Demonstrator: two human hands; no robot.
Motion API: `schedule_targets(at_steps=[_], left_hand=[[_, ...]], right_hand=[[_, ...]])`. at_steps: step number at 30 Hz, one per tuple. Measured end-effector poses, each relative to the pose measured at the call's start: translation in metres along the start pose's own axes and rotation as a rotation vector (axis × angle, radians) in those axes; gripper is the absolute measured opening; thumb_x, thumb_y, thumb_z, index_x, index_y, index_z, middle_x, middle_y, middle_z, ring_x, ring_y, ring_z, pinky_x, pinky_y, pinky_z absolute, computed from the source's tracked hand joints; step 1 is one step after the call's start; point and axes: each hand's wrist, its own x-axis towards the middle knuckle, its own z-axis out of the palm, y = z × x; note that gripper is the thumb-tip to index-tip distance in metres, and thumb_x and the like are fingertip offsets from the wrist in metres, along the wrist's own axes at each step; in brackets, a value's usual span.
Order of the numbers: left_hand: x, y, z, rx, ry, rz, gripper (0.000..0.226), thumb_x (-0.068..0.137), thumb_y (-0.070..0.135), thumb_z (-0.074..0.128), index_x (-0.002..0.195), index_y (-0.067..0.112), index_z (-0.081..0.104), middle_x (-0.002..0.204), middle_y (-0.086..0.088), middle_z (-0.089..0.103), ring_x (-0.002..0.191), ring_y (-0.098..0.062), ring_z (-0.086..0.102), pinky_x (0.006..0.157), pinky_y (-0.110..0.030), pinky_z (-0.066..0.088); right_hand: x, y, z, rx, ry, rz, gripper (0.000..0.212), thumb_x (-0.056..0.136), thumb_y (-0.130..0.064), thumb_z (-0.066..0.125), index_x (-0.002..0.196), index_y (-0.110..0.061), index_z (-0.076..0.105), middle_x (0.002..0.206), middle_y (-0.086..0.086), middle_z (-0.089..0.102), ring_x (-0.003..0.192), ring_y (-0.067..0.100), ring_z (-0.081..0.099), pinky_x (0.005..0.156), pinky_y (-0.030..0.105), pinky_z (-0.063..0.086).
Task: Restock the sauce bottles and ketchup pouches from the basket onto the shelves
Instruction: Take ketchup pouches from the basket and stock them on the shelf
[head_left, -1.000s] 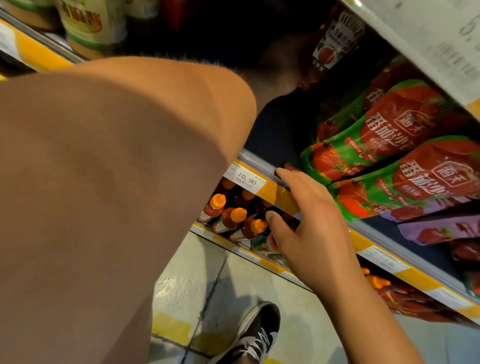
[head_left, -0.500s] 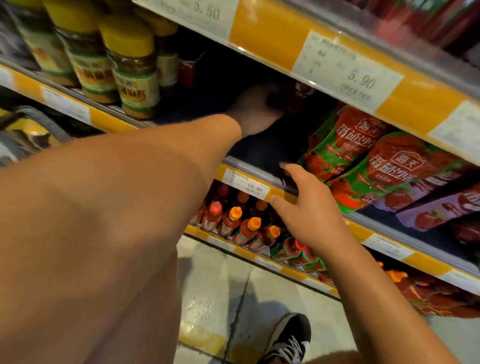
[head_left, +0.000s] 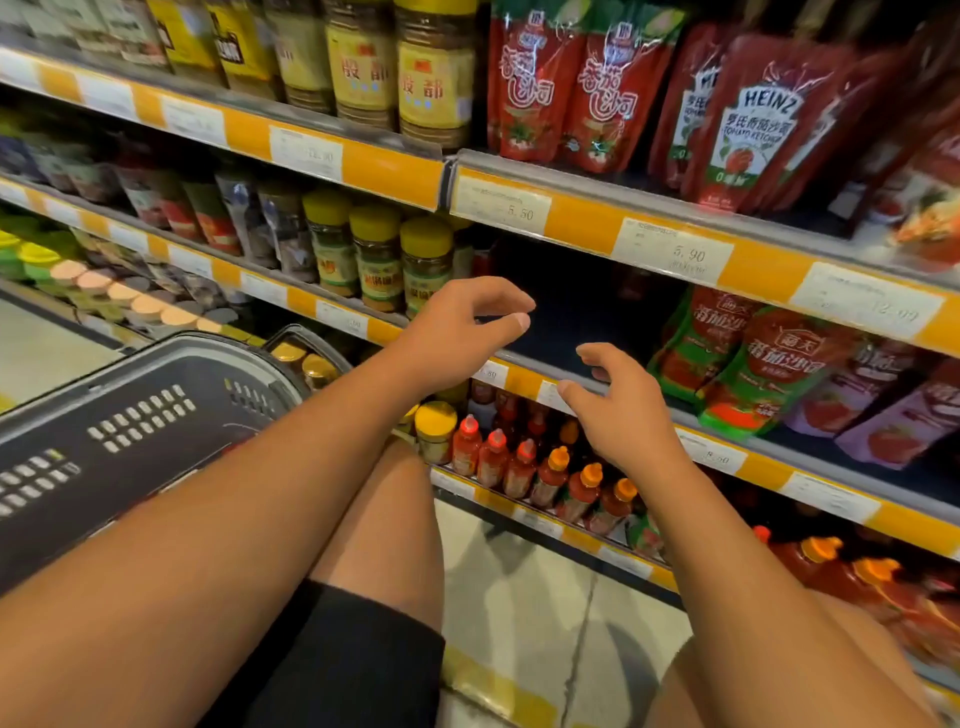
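Observation:
My left hand (head_left: 462, 322) hovers in front of the dark gap of the middle shelf (head_left: 571, 312), fingers loosely curled, holding nothing. My right hand (head_left: 618, 410) hangs just below it by the shelf's yellow edge strip (head_left: 524, 378), also empty with relaxed fingers. Green and red ketchup pouches (head_left: 769, 364) lie stacked on that shelf to the right of the gap. Red Heinz pouches (head_left: 753, 119) stand on the shelf above. Red sauce bottles (head_left: 550, 473) with orange caps fill the lower shelf. The dark grey basket (head_left: 135, 421) sits at the left beside my left forearm.
Yellow-capped jars (head_left: 379, 254) stand left of the gap, and larger jars (head_left: 395, 67) on the shelf above. Bigger orange-capped bottles (head_left: 841, 577) stand at the lower right. My knees are bent close to the shelving; pale floor tiles (head_left: 540, 613) show between them.
My left hand has come out of the dark shelf gap, where it reached in with a pouch, and is now empty. My right hand has lifted off the shelf edge. The view has pulled back.

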Motion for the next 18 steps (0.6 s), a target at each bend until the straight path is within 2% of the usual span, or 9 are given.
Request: schedule_targets(at_steps=[4,7,10,14,18], left_hand=[[-0.084,0.003,-0.055,-0.066,0.227,0.000,0.022,0.102,0.025,0.063,0.122,0.026,0.071,0.122,0.011,0.071,0.119,-0.004,0.063,0.101,-0.033,0.051],[-0.150,-0.015,-0.095,-0.066,0.326,-0.085,0.021,0.102,0.020,0.063,0.120,0.025,0.072,0.121,0.010,0.071,0.117,-0.006,0.064,0.095,-0.032,0.053],[-0.202,-0.040,-0.133,0.008,0.402,-0.177,0.022,0.101,0.023,0.064,0.120,0.031,0.072,0.121,0.016,0.070,0.118,-0.001,0.063,0.102,-0.040,0.052],[-0.253,-0.083,-0.176,0.065,0.513,-0.331,0.022,0.098,0.026,0.069,0.117,0.037,0.071,0.121,0.024,0.068,0.118,0.004,0.060,0.107,-0.037,0.048],[-0.291,-0.136,-0.210,0.069,0.587,-0.459,0.022,0.095,0.025,0.072,0.112,0.039,0.069,0.121,0.024,0.067,0.119,0.001,0.060,0.107,-0.037,0.047]], right_hand=[[-0.014,-0.045,0.011,0.077,0.033,-0.094,0.045,0.097,-0.033,0.069,0.139,-0.026,0.056,0.138,-0.008,0.060,0.127,0.012,0.055,0.107,0.039,0.048],[-0.031,-0.090,0.029,0.155,0.015,-0.160,0.039,0.095,-0.030,0.070,0.133,-0.029,0.060,0.131,-0.011,0.063,0.121,0.009,0.058,0.103,0.037,0.051],[-0.048,-0.140,0.051,0.193,-0.075,-0.252,0.037,0.096,-0.032,0.070,0.132,-0.031,0.060,0.129,-0.013,0.063,0.120,0.007,0.058,0.098,0.033,0.051],[-0.058,-0.207,0.091,0.184,-0.228,-0.378,0.042,0.095,-0.033,0.071,0.135,-0.029,0.058,0.134,-0.012,0.061,0.123,0.006,0.056,0.100,0.029,0.046],[-0.059,-0.256,0.152,0.058,-0.437,-0.452,0.048,0.095,-0.035,0.071,0.139,-0.025,0.055,0.138,-0.005,0.058,0.124,0.014,0.056,0.106,0.039,0.049]])
